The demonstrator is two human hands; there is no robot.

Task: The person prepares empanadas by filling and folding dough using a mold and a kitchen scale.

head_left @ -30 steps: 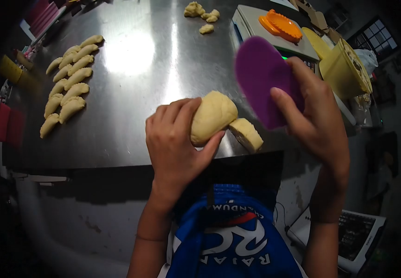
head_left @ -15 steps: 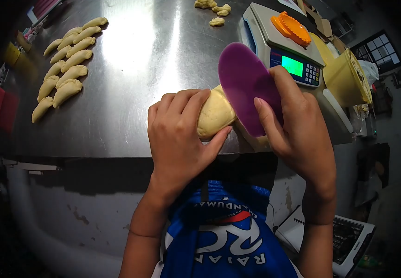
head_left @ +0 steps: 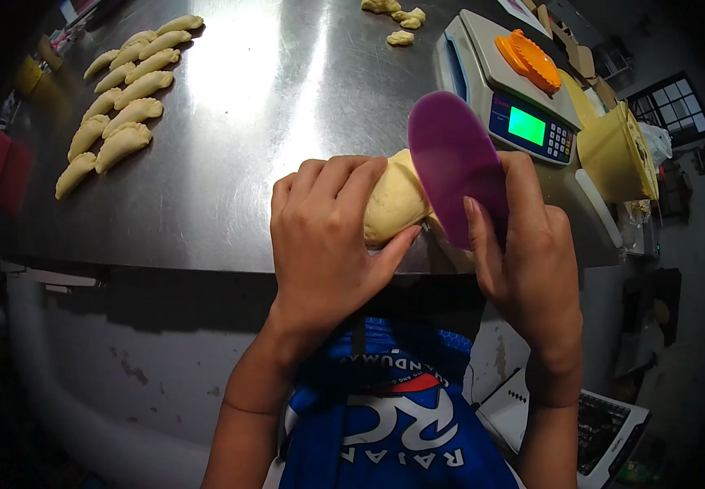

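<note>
A pale yellow lump of dough (head_left: 393, 205) lies at the front edge of the steel table. My left hand (head_left: 332, 224) is wrapped round its left side, thumb along the near side. In my right hand (head_left: 528, 244) is a flat, oval purple scraper (head_left: 454, 159), pinched between thumb and fingers. The scraper stands tilted against the right side of the dough. Part of the dough behind the scraper and under my fingers is hidden.
Two slanting rows of crimped, half-moon pastries (head_left: 147, 85) lie at the left of the steel table (head_left: 230, 204). Small dough pieces (head_left: 400, 37) lie at the back. A scale (head_left: 483, 73) carries an orange mould (head_left: 529, 61). Right of it stands a yellow tub (head_left: 613, 155).
The view has shifted a little. Both hands, the dough and the scraper appear slightly further right, and the scraper lower. Both holds are the same.
</note>
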